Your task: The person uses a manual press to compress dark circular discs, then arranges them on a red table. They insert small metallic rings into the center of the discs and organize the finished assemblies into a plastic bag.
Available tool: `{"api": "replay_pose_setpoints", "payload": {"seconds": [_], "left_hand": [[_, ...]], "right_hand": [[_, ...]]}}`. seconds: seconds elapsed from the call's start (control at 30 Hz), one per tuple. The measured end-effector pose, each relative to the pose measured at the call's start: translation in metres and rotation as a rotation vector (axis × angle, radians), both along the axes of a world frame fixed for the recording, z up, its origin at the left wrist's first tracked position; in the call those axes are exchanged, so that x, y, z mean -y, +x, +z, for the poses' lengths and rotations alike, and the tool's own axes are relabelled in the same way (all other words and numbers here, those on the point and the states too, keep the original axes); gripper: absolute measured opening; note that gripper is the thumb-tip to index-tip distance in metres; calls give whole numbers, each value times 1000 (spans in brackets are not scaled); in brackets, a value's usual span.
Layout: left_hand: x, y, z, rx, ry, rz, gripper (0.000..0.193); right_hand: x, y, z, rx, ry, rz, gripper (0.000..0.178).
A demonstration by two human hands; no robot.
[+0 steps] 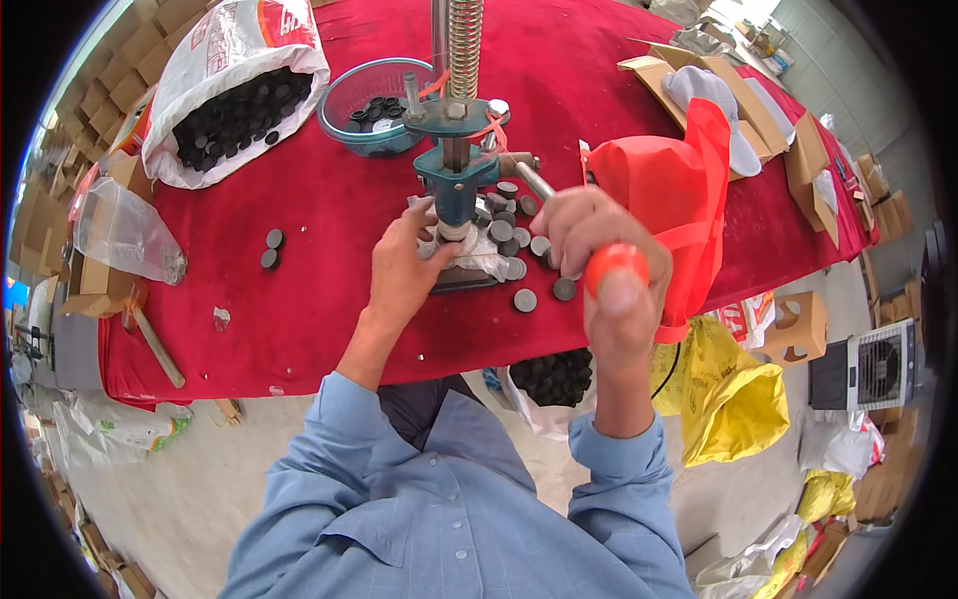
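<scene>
A green hand press (456,190) with a coil spring on its column stands on the red-covered table. My right hand (614,250) is closed around the press lever (536,182), its thumb over the red-orange knob (616,266). At the foot of the press, my left hand (402,262) has its thumb and fingers bent around the ram's lower end, where a small pale round piece (454,232) shows. What the fingertips pinch is partly hidden. Dark and grey round caps (525,299) lie loose beside the base, over a crumpled whitish cloth or plastic (481,259).
Behind stand a sack of black caps (239,120) and a teal basket (371,75). A red bag (659,185) is right of the lever. Two caps (271,250) and a hammer (158,344) lie left. Another cap-filled sack (552,377) is below the table edge; yellow sacks (733,404) are right.
</scene>
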State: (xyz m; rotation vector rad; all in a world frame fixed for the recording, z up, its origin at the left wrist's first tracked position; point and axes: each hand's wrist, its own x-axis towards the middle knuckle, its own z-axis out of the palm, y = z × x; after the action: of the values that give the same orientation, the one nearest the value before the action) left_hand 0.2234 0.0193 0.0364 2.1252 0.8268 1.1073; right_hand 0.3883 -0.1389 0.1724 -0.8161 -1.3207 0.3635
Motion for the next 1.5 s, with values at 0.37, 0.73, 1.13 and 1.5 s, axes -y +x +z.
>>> {"api": "replay_pose_setpoints", "payload": {"seconds": [0.37,0.73,1.13,1.5], "left_hand": [[-96,-148,-26,-562,390,636,35],[-118,-178,-46,-377,228,535,30],[2,-27,0,-117,-8,20,66],[5,8,-10,-99,129,12,66]], "right_hand": [[30,-17,-57,79,-6,-124,44],[31,-35,-78,-39,30,-170,46],[-23,6,53,-113,-192,-62,49],[-18,0,31,-80,-61,-63,50]]}}
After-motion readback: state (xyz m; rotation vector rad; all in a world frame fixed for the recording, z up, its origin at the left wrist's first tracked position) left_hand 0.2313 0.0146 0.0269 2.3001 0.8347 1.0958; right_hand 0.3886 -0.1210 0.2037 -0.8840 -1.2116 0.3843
